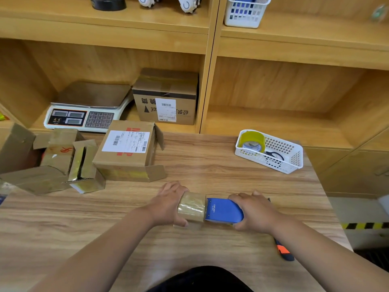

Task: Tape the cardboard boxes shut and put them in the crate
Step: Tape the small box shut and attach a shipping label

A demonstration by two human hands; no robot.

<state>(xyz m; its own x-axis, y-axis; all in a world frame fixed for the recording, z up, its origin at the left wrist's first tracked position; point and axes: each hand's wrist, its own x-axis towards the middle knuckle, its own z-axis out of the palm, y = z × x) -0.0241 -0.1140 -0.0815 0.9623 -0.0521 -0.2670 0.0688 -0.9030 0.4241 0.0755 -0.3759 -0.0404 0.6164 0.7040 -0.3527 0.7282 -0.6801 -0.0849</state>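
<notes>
Open cardboard boxes (126, 157) left of small box (191, 206), white basket (294, 159) right.

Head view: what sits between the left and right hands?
In the head view, a small tape-wrapped cardboard box held by the left hand, then a blue plastic tape dispenser gripped by the right hand; box and dispenser meet.

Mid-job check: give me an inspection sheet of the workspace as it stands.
Surface: wooden table.
Job's things: small box covered in tape, tape dispenser at its right end; labelled box with flaps open; smaller boxes at left; no crate seen.
Clutter: utility knife by the right arm; white basket holding tape roll and scissors.
Hands: left hand grips small box; right hand grips tape dispenser.
Cables: nothing seen.
Surroundings: wooden shelving with scale and shelf box.
</notes>
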